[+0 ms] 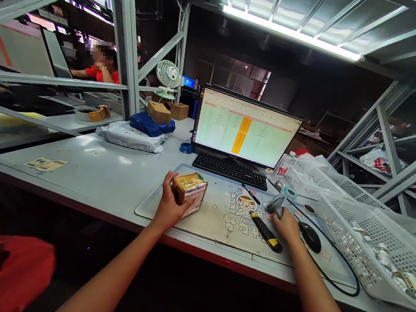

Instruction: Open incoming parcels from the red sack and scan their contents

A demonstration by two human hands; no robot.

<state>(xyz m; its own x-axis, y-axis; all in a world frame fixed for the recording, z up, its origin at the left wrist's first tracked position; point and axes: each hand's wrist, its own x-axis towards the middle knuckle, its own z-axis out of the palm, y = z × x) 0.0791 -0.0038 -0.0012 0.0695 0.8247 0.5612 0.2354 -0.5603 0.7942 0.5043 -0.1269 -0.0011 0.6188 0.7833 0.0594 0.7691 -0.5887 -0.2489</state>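
Observation:
My left hand (171, 204) is wrapped round a small taped cardboard box (192, 190) with a printed label on its side, over the left part of the desk mat (208, 225). In my right hand (286, 225) is the handle of a grey barcode scanner (276, 202), its head pointing up and left. A black and yellow utility knife (266, 231) lies on the mat just left of my right hand. To the right of that hand rests a black computer mouse (310, 236).
A monitor (245, 127) and black keyboard (230, 170) stand behind the mat. White plastic baskets (350, 243) holding small items line the right side. Parcels (132, 136) lie at the back left, near a fan (168, 75). A person in red (103, 73) sits beyond the metal frame.

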